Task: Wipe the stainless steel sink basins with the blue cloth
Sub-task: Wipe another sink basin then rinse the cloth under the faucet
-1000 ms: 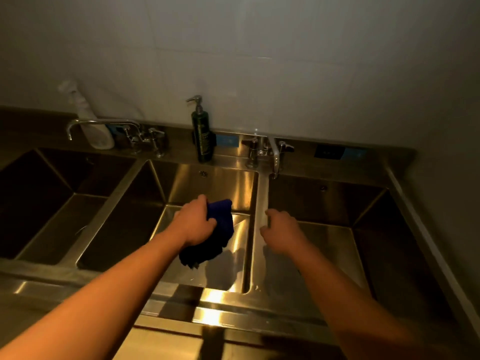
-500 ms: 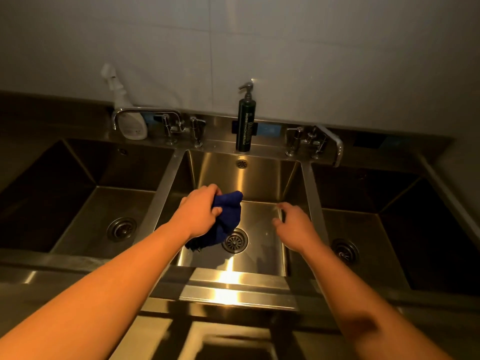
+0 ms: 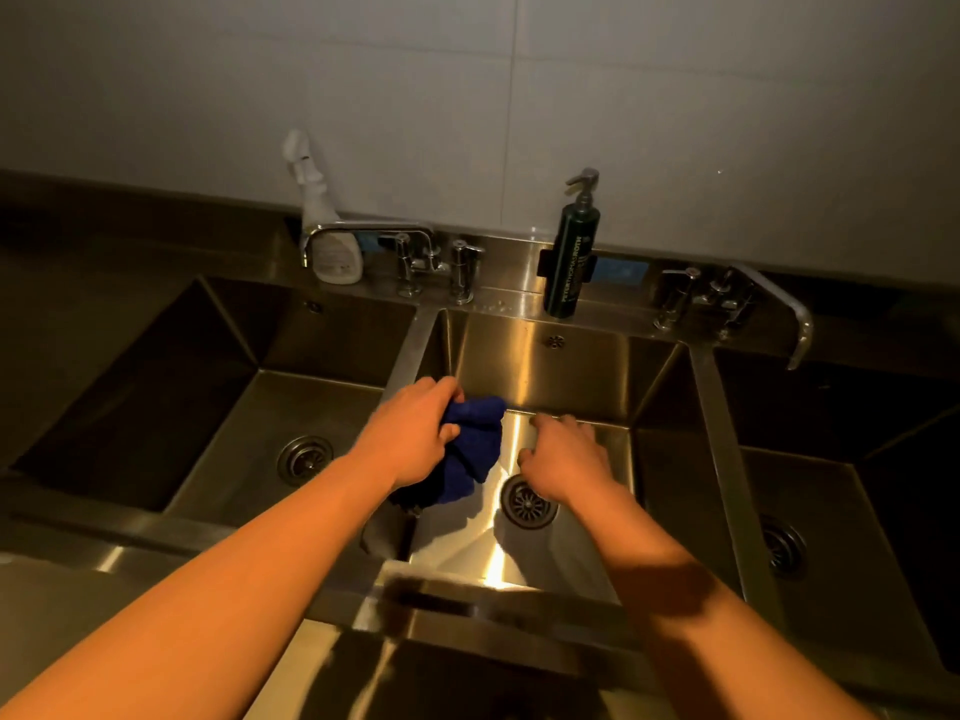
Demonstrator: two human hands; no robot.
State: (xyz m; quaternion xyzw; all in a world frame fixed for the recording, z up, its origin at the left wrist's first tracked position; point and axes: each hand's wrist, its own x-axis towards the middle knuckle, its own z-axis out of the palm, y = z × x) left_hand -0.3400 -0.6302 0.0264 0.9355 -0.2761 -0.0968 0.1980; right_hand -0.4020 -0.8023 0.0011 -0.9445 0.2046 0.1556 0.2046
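- Deep blue cloth (image 3: 470,449), plain.
- Silvery steel sink (image 3: 566,366), warm yellow glare.
- Dark green pump bottle (image 3: 571,257), pale lettering.
- White spray bottle (image 3: 332,246).
- Pale grey tiled wall (image 3: 467,96).

Glossy brushed steel basin (image 3: 571,366) (streaky glare); soft cloth (image 3: 470,449).

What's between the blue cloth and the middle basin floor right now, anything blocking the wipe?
Nothing visible. The left hand holds the blue cloth bunched over the middle basin; the floor below is bare apart from its drain. The right hand hovers beside the cloth, not under it.
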